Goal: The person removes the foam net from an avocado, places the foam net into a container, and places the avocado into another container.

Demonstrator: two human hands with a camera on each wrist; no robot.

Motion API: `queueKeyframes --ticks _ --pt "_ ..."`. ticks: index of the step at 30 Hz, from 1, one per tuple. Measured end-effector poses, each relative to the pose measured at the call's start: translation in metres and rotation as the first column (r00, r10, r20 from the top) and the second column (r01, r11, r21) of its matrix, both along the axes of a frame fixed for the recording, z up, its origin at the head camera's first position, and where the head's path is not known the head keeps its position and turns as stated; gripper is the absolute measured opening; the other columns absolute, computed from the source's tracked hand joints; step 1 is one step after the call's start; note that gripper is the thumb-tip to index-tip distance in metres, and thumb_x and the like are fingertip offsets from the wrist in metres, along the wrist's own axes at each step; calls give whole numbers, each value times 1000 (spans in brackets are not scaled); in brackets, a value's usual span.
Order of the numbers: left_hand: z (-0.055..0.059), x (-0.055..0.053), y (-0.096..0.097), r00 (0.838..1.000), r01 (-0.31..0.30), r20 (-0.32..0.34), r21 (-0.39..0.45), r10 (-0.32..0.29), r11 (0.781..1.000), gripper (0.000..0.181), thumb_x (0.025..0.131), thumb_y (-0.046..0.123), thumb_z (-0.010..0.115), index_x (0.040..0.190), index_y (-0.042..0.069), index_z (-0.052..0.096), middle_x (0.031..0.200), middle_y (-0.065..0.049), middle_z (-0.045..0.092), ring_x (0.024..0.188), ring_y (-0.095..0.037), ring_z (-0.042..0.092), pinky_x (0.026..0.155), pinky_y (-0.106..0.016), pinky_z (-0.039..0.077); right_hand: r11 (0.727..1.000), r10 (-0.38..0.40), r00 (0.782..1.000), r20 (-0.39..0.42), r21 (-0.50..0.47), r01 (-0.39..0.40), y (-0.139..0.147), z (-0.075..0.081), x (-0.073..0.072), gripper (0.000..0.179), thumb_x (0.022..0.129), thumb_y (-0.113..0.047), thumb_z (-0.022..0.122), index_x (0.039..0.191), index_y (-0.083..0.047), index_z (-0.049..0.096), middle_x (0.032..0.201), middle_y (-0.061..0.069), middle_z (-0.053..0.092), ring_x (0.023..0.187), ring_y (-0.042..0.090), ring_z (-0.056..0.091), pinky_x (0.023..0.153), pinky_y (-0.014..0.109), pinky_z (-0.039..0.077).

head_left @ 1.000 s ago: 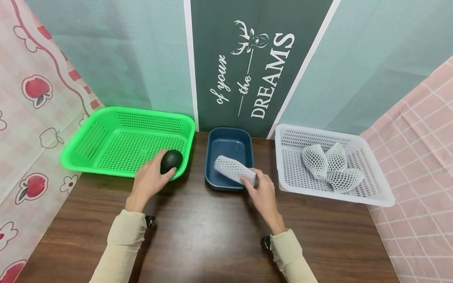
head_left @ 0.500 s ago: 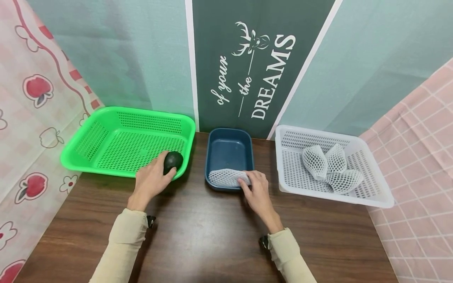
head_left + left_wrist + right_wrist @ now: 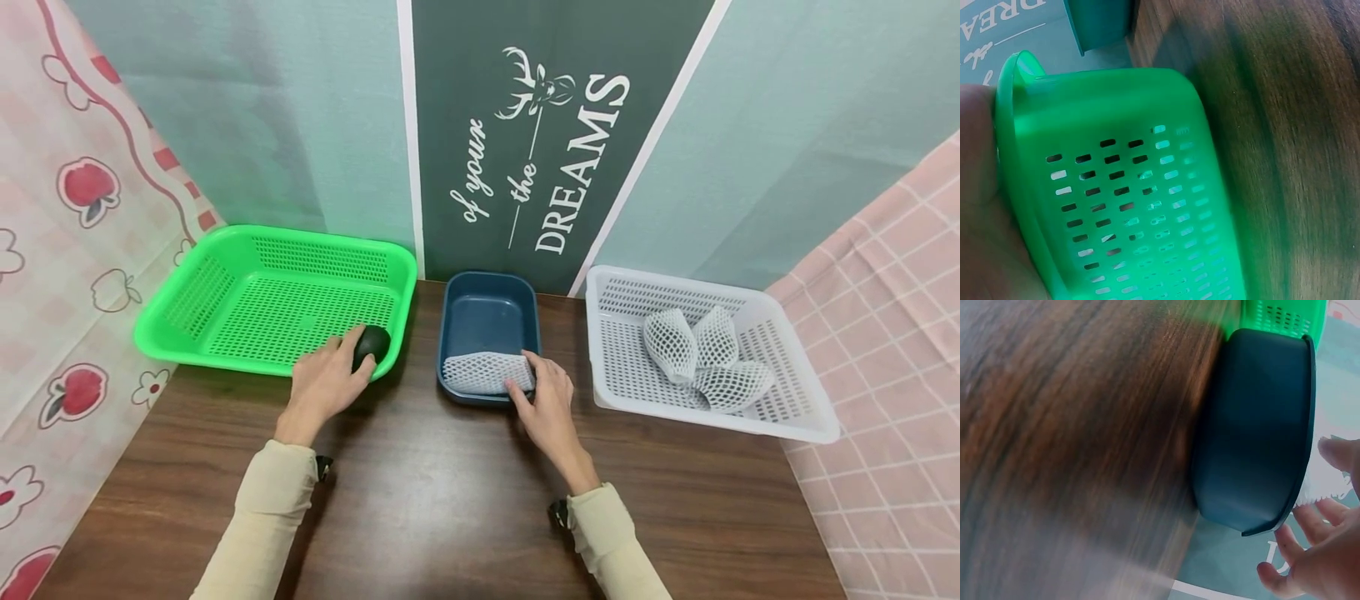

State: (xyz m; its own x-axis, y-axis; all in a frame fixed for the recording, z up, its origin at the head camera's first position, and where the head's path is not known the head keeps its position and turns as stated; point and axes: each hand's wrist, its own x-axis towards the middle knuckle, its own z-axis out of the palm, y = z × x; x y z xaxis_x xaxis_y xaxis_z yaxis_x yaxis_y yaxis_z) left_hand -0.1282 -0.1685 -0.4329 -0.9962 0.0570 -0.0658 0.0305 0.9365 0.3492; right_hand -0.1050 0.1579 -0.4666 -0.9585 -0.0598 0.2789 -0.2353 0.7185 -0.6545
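Over the right front corner of the green basket [image 3: 150,333], my left hand [image 3: 322,383] grips a smooth, blackish oval fruit [image 3: 372,345] that looks like an avocado. In the left wrist view only part of that hand [image 3: 991,212] shows beside the basket's wall, and the fruit is hidden. A white foam net sleeve [image 3: 483,373] lies along the near side of the dark blue tray [image 3: 442,333]. My right hand [image 3: 547,408] holds its right end between thumb and fingers. The right wrist view has the fingers at the tray's rim, with the white netting mostly hidden.
A white basket [image 3: 626,400] at the right holds several foam net sleeves [image 3: 670,343]. Brown wood-grain table [image 3: 435,500] extends in front of all three containers. A printed cloth backdrop [image 3: 345,125] stands close behind them.
My right hand has lowered the net sleeve to the tray's near side, turning it level, and its fingers have spread wider. My left hand with the dark fruit has barely shifted.
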Motion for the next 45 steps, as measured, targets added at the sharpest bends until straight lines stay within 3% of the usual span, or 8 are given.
queueKeyframes --ticks 6,11,15,24,33,37,45 --pt "-1 1 -1 1000 4 25 -5 -4 1000 56 101 41 33 151 17 40 140 -26 52 121 -51 54 88 -59 44 1000 -19 999 -51 -22 18 2 -2 0 41 96 -13 64 135 -5 55 124 17 61 124 36 48 106 56 32" --pt "-1 0 -1 1000 0 17 1 0 1000 55 101 41 34 150 17 41 139 -26 53 121 -50 54 87 -59 43 998 -55 998 -36 5 55 1 -2 1 35 93 -10 67 128 -6 63 109 15 69 120 36 50 107 57 27" --pt "-1 0 0 1000 0 13 5 0 1000 55 101 41 34 150 17 41 138 -25 53 120 -50 55 86 -57 43 997 -69 997 -22 18 69 1 -1 2 42 91 -14 70 132 -7 60 118 15 69 125 36 49 110 58 21" --pt "-2 1 0 1000 3 1 11 -3 1000 55 101 41 34 149 16 43 139 -25 53 122 -48 53 90 -60 43 997 -76 996 -35 -13 76 5 2 4 49 91 -19 71 135 -4 57 135 16 60 128 36 50 110 59 28" --pt "-5 2 1 1000 2 -31 27 -1 1000 70 100 65 29 147 16 46 145 -22 49 131 -47 44 101 -65 37 999 -43 999 -13 -32 42 8 10 8 49 92 -21 70 137 -7 55 136 13 57 124 31 52 104 50 42" --pt "-6 3 1 998 17 -59 27 -15 999 74 97 70 32 146 18 47 144 -21 50 131 -46 45 101 -64 38 998 -34 999 -42 -54 32 11 14 9 48 92 -18 71 136 -8 54 133 13 58 122 28 55 103 49 46" --pt "-8 3 -1 992 52 -116 31 -48 998 77 91 73 46 145 18 49 145 -19 51 131 -43 47 100 -63 39 994 -29 983 -179 -111 9 20 20 10 46 89 -10 73 131 -1 58 123 17 63 115 30 60 99 45 47"
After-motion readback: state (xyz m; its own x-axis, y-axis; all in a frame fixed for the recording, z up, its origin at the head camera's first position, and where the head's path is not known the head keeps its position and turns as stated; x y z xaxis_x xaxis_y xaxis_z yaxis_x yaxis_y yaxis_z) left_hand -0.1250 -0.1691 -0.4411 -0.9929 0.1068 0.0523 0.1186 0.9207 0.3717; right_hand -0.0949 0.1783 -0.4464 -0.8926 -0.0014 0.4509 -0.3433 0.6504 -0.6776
